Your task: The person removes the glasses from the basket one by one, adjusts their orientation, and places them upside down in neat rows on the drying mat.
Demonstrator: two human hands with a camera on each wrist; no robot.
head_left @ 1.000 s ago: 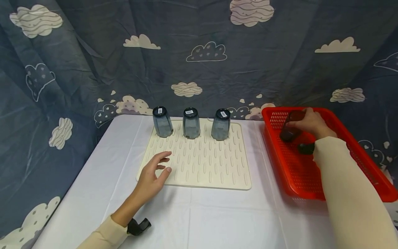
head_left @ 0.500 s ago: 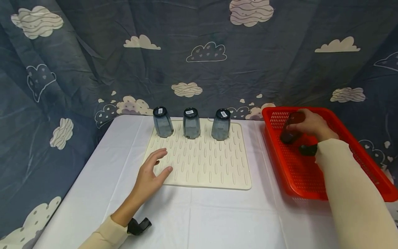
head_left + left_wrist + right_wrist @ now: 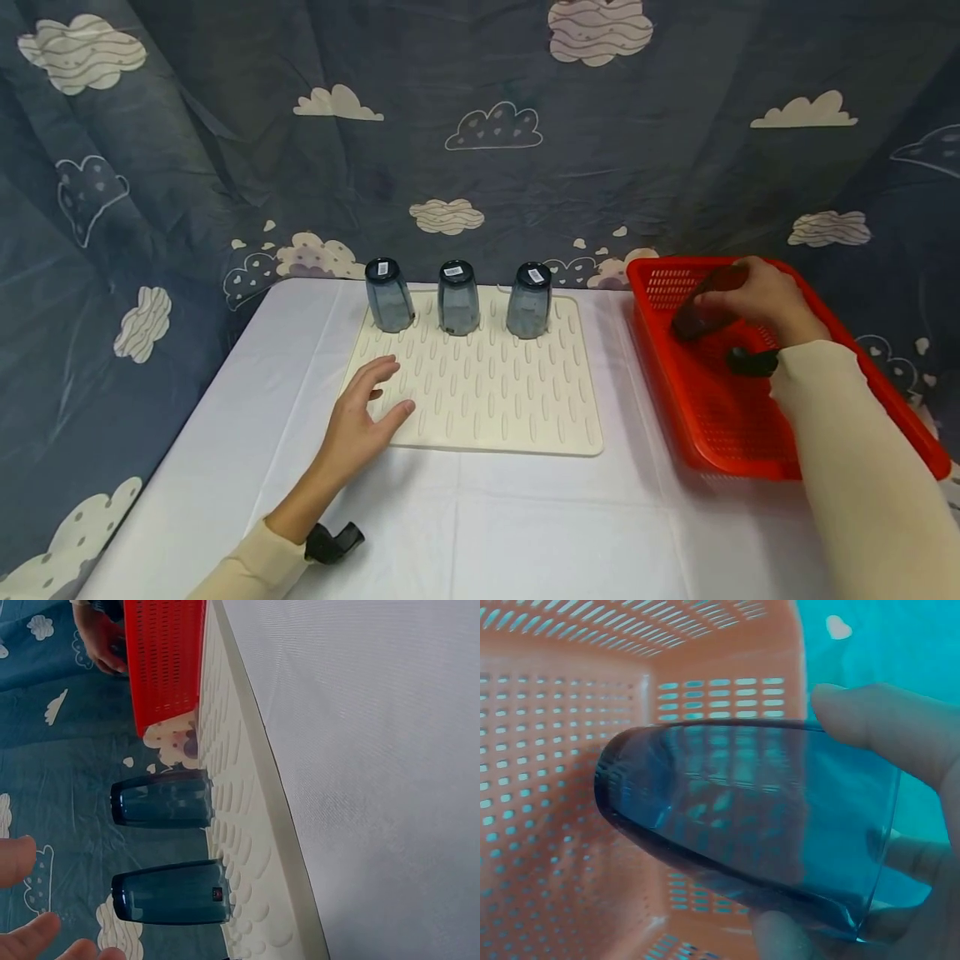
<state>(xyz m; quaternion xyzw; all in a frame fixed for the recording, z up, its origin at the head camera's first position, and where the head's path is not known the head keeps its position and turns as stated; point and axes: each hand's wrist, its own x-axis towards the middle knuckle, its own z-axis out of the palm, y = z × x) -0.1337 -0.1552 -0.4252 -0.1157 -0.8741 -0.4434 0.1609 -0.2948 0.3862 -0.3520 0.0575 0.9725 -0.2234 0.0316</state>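
Inside the red plastic basket [image 3: 738,465], at the right, my right hand [image 3: 776,302] grips a dark blue glass [image 3: 696,315]. The glass leans; in the right wrist view its thick base points into the basket, with my thumb and fingers around the rim end. Three matching glasses, a left one [image 3: 390,302], a middle one [image 3: 458,302] and a right one [image 3: 528,307], stand upside down along the back of a cream drying mat [image 3: 495,404]. My left hand [image 3: 363,421], holding nothing, hovers by the mat's front left corner with fingers relaxed and apart.
A white cloth [image 3: 525,533] covers the table under the mat and basket. Behind hangs a dark blue curtain [image 3: 487,192] with a cloud print. A black wrist-camera mount [image 3: 333,543] sits on the left wrist.
My right hand has shifted slightly right within the basket, and the glass in it has tilted further. The left fingers have spread a little; the standing glasses stay put.
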